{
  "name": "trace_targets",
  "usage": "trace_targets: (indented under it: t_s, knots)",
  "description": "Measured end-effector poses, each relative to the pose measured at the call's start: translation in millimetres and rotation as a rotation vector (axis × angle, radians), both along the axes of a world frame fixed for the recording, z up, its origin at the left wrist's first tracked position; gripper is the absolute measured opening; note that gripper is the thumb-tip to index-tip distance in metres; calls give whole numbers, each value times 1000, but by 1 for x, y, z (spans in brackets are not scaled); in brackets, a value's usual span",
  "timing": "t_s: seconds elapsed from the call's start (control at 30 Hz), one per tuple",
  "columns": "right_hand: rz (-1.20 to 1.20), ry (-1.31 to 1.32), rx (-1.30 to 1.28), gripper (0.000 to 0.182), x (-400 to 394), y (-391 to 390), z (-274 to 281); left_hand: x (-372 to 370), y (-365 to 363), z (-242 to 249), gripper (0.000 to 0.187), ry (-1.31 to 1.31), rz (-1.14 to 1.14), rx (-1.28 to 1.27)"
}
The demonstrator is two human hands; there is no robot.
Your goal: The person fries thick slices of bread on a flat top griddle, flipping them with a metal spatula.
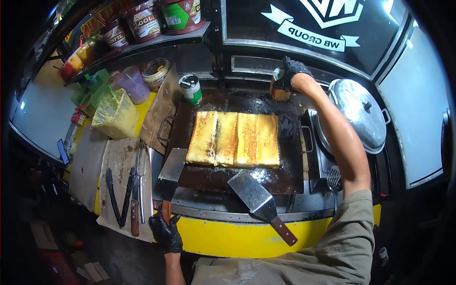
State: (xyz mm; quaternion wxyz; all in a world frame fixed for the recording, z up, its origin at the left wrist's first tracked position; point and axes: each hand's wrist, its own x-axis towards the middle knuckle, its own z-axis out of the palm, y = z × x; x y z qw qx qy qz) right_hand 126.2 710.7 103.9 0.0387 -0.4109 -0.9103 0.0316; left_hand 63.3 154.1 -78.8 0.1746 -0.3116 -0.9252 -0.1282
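Head view: left hand (166, 232), grip closed around spatula handle (166, 210); right hand (295, 75), grip closed on can (280, 91), beyond toasted bread (233, 139) on griddle (216, 179).

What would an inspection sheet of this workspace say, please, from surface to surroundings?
Surface: dark griddle, greasy, crumbs near the bread.
Job's things: browned bread on the griddle; second spatula across the front edge.
Clutter: tongs and wooden-handled knife on cardboard; smeared tub behind.
Grippers: black-gloved left hand holds the first spatula; gloved right hand at a can, grip partly hidden.
Cables: nothing seen.
Surroundings: lidded pot right; shelf of tubs upper left.
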Motion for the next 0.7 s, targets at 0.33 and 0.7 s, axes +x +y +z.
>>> trace_targets:
  t_s: [0.33, 0.7]
  knots:
    - [285, 335, 170, 75, 107, -132, 58, 11, 2, 17, 49, -108, -100, -77]
    - [-275, 362, 153, 76, 360, -417, 56, 18, -84, 43, 27, -420, -971, 186]
